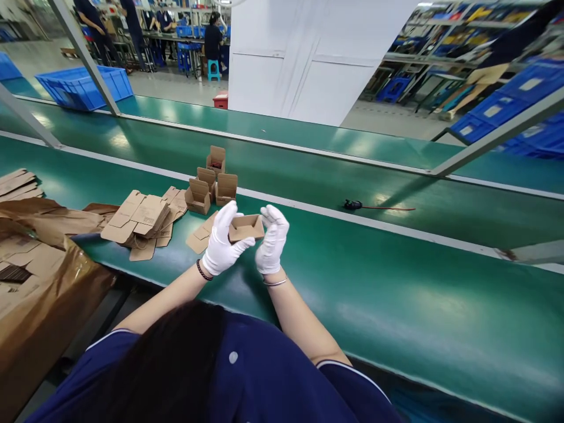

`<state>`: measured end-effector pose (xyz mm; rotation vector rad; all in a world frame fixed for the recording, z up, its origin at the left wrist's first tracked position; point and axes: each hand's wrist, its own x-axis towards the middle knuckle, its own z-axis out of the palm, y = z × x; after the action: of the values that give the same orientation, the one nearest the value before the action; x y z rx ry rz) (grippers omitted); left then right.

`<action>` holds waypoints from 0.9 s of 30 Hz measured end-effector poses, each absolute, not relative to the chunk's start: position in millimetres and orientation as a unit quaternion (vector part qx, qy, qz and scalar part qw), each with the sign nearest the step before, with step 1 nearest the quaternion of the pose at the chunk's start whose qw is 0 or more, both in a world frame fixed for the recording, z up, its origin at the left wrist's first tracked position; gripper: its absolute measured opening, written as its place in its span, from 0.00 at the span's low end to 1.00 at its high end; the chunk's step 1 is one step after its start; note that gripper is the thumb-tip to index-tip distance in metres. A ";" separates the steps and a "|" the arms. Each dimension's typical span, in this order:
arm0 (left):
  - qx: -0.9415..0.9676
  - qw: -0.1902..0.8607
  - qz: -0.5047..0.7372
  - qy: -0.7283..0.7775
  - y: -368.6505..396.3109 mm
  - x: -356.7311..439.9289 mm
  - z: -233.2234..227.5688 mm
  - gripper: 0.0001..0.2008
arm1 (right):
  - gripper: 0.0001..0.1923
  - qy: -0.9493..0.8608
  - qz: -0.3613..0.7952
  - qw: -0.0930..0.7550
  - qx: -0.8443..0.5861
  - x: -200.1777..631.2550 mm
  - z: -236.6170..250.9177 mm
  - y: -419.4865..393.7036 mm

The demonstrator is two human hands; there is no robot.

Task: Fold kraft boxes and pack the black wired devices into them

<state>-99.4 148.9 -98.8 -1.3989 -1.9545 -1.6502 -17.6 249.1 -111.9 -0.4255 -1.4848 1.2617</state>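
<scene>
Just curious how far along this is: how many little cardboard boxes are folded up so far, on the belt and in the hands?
Folded boxes standing on the belt: 4
Folded box held between the left hand and right hand: 1
Total: 5
The flat blanks overlap too much to count.

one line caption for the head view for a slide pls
Gloved left hand and right hand hold a small open cardboard box above a green belt, folded boxes and flat blanks beyond.

Matt cardboard box, cloth gloves
</scene>
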 end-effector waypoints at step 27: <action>-0.537 -0.016 -0.101 -0.837 128.7 -129.1 -167.2 0.27 | 0.10 -0.943 0.143 0.089 -0.287 15.8 -125.2 306.2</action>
<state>-129.1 128.7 -167.2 -1.7039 -2.6575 -0.3200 15.8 306.2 -125.2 -0.8549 -2.8059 0.4251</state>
